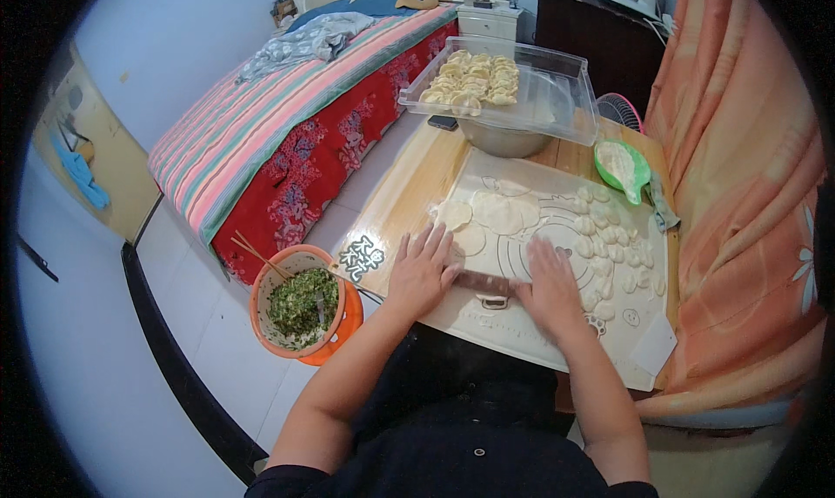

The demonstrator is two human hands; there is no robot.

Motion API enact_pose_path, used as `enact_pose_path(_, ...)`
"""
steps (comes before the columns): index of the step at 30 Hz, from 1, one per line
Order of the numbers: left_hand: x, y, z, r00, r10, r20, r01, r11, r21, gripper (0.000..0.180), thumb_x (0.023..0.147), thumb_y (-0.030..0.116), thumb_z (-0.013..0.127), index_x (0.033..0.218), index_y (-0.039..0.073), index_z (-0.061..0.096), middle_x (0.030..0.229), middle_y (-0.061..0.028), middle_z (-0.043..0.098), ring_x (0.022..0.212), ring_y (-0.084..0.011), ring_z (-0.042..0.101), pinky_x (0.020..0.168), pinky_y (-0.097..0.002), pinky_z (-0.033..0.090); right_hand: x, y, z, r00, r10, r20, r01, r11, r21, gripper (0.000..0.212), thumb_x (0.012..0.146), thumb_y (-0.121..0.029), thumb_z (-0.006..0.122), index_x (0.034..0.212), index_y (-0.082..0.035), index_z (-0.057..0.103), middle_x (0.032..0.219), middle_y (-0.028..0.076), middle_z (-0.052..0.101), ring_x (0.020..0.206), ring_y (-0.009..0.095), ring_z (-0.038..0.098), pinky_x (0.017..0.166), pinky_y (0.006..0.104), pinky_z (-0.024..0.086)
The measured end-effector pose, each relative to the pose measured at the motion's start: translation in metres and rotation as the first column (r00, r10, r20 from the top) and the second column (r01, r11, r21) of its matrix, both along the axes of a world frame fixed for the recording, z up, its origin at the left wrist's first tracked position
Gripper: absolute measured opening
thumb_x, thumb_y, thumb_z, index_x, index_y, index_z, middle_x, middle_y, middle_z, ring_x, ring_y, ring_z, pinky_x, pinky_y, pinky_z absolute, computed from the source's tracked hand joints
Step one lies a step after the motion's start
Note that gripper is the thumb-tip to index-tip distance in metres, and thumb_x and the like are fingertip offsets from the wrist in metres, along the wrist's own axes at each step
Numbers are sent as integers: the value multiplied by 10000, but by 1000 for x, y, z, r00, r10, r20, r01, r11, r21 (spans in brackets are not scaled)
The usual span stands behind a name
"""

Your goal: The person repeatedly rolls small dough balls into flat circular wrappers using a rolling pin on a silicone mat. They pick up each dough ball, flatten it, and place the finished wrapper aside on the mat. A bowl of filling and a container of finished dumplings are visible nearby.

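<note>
A brown rolling pin (484, 282) lies across the near part of a pale pastry mat (522, 328). My left hand (422, 267) rests with fingers stretched and spread at its left end. At the right end lies my right hand (550, 285), fingers out flat and blurred a little. Just beyond the hands are thin round dough wrappers (504, 213), some overlapping. Several small flattened dough pieces (609, 246) are spread over the right side of the mat. Whether dough is under the pin, I cannot tell.
A clear plastic bin (561, 72) of folded dumplings (474, 79) sits on a wide bowl (504, 140). A green scoop (621, 166) holds flour. Left of the table, a bowl of chopped green filling (300, 307) with chopsticks stands on an orange stool (344, 328). An orange curtain (739, 193) hangs close right.
</note>
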State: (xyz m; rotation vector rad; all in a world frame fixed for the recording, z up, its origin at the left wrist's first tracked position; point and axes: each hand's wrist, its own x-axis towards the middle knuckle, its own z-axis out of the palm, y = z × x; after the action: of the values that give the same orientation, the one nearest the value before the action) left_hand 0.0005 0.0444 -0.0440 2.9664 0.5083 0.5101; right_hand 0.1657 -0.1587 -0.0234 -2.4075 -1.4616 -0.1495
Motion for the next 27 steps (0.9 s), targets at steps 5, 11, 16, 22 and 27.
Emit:
enact_pose_path(5, -39, -19, 9, 995, -66, -71, 54, 987, -154, 704, 919, 404, 596, 1466, 14, 384, 1550, -152, 367, 1460, -300, 303, 1175, -514, 231, -21, -21, 4, 996, 34, -88, -50, 982, -182, 760, 936, -472, 561, 1456, 52, 377, 1575, 204, 305, 1478, 324, 256, 1205, 491, 192)
enact_pose_path(11, -16, -12, 7, 996, -90, -1, 90, 994, -61, 695, 940, 444, 557, 1442, -14, 414, 1539, -178, 382, 1438, -307, 342, 1169, -513, 245, -8, -11, -8, 986, -86, -142, 72, 992, -105, 713, 945, -442, 552, 1449, 39, 397, 1568, 212, 313, 1467, 335, 273, 1194, 483, 207)
enact_pose_path(16, -5, 5, 2, 996, 22, -86, -32, 994, -108, 716, 935, 404, 564, 1463, -36, 364, 1541, -215, 360, 1447, -330, 316, 1182, -504, 218, 9, 15, -2, 985, -103, -140, 93, 993, -75, 708, 974, -478, 489, 1439, 51, 413, 1564, 211, 326, 1475, 327, 256, 1195, 473, 204)
enact_pose_path(22, -71, -37, 3, 997, -2, -82, -5, 997, -80, 750, 920, 421, 585, 1460, -48, 357, 1543, -249, 333, 1439, -366, 313, 1169, -515, 238, -29, -20, 0, 994, 50, -99, -64, 988, -144, 749, 954, -463, 543, 1472, 45, 358, 1591, 203, 270, 1485, 329, 230, 1207, 477, 185)
enact_pose_path(27, -15, 0, 9, 994, 91, -57, -96, 991, -97, 698, 942, 371, 563, 1446, -66, 357, 1516, -267, 367, 1425, -378, 335, 1162, -521, 250, 17, 36, -8, 986, -89, -144, 83, 995, -46, 760, 954, -480, 534, 1482, 33, 345, 1589, 194, 278, 1483, 325, 233, 1211, 475, 174)
